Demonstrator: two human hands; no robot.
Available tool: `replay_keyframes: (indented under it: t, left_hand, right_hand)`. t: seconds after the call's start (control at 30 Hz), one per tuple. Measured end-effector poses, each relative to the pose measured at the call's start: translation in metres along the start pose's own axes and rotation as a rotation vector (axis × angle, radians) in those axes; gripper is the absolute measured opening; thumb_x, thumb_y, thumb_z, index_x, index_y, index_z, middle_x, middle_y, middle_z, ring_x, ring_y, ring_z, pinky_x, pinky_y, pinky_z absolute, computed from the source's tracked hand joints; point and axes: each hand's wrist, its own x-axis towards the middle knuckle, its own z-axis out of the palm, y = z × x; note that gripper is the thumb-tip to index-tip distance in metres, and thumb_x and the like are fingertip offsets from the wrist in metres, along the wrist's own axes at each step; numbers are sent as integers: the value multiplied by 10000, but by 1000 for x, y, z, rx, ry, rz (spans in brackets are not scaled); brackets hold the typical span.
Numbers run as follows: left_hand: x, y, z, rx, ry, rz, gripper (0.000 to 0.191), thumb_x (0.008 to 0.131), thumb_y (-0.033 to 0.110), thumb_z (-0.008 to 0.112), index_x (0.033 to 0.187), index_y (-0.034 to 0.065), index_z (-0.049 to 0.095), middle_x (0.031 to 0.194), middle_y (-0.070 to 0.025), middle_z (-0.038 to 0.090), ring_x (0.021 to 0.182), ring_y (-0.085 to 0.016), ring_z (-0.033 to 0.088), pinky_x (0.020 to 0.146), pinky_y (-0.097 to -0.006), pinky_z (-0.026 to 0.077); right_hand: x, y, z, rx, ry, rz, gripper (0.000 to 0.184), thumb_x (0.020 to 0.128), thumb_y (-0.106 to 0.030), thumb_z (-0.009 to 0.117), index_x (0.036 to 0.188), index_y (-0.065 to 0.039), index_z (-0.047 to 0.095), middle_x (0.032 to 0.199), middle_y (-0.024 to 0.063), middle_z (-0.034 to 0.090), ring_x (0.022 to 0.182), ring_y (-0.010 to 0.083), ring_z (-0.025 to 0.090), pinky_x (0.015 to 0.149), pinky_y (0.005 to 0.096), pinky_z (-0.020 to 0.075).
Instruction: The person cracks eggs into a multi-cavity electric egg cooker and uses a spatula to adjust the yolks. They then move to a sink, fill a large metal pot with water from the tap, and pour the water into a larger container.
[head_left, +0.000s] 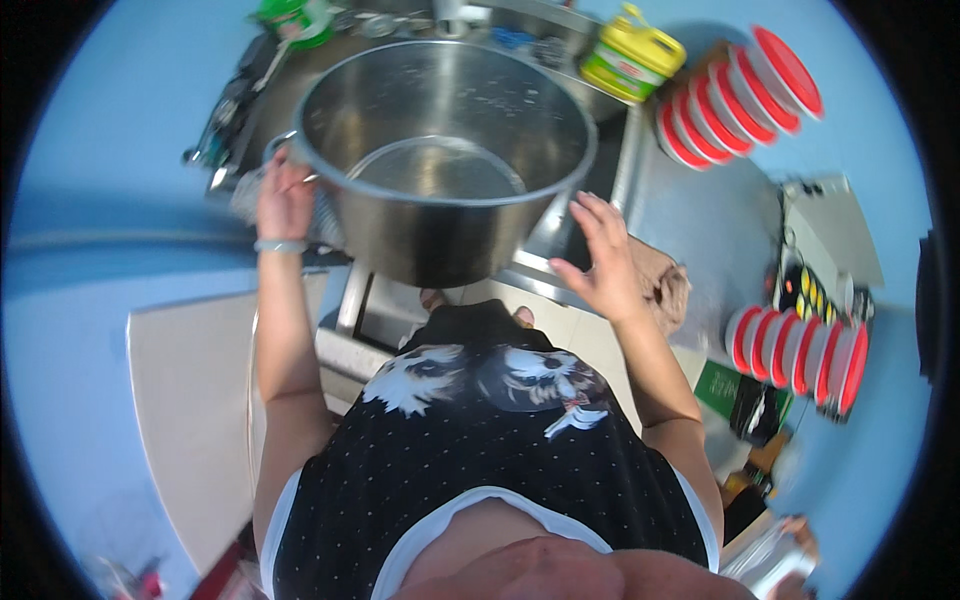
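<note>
A large stainless steel pot with a rounded rim stands tilted over the sink, its inside wet and its mouth towards me. My left hand is at the loop handle on the pot's left side, its fingers around the metal. To the right of the pot, my right hand is raised with fingers spread, apart from the wall of the pot and holding nothing. A brown cloth lies on the counter edge just beyond that hand.
A yellow jug stands behind the sink. Stacked tubs with red lids are at the back right, and more red-lidded tubs stand farther right on the steel counter. A green container is at the back left.
</note>
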Motion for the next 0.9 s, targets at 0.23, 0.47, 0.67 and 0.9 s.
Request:
replay_keyframes:
  t: [0.23, 0.47, 0.67, 0.9]
  left_hand:
    - [-8, -9, -2, -165, -147, 40, 254, 920, 256, 422, 1070, 64, 494, 742, -48, 518, 797, -197, 511, 738, -332, 382]
    - [-10, -43, -129, 2014, 95, 635, 320, 789, 237, 570, 1080, 106, 552, 1007, -137, 568, 952, -335, 521, 855, -424, 365]
    - [14, -33, -146, 1887, 17, 487, 56, 736, 95, 532, 772, 56, 516, 801, -167, 519, 823, -358, 505, 708, -431, 409]
    - [56, 59, -182, 2017, 353, 335, 121, 800, 138, 503, 858, 39, 543, 919, -200, 553, 885, -375, 519, 756, -437, 425]
  right_hand:
    - [58, -17, 51, -28, 192, -211, 275, 667, -284, 684, 792, -87, 539, 890, 60, 550, 935, 270, 488, 882, 450, 293]
    - [65, -25, 49, 55, 236, -230, 184, 621, -172, 676, 694, -74, 540, 765, 57, 565, 840, 274, 530, 793, 372, 339]
    - [66, -28, 45, 76, 205, -177, 193, 671, -164, 674, 713, -38, 534, 761, 76, 552, 850, 283, 507, 816, 388, 397]
    - [74, -27, 52, 58, 245, -136, 190, 627, -156, 677, 716, -56, 543, 765, 69, 565, 846, 291, 532, 784, 380, 386]
